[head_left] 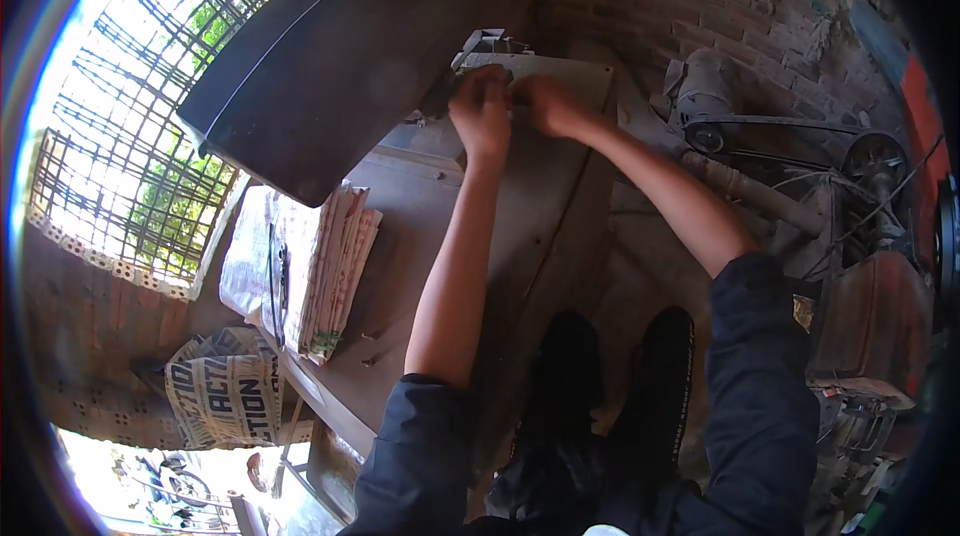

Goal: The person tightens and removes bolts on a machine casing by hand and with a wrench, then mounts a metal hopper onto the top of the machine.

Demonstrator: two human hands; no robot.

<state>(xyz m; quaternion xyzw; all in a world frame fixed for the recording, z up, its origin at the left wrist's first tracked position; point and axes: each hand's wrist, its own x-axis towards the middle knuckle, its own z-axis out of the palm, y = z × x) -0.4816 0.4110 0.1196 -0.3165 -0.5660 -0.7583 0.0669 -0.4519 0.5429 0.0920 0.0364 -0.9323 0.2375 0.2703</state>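
At the far end of the worktop, two bare hands work close together beside a small metal part. The part sits by the edge of the big dark panel, which slants over the worktop. The left hand is nearest to the part, just below it, with its fingers bent. The right hand is just beside it, with its fingers curled toward the left hand. The hands hide what their fingers do, so there is no telling whether either grip is closed on something or only touching.

The metal part looks hard and stiff, and it is likely light where it is thin. It seems joined to what is under it, so it may not lift freely. Dust could make it a bit slippery. A thin edge that sticks up looks like the best place to pinch, with fingertips and not the whole hand, because the space is tight. The panel looks much bigger and heavier, and would want a firm hold on its edge.

Nearer the person, a stack of sacks lies on the worktop, left of the left arm. To the right, a motor with a belt stands well apart from both hands.
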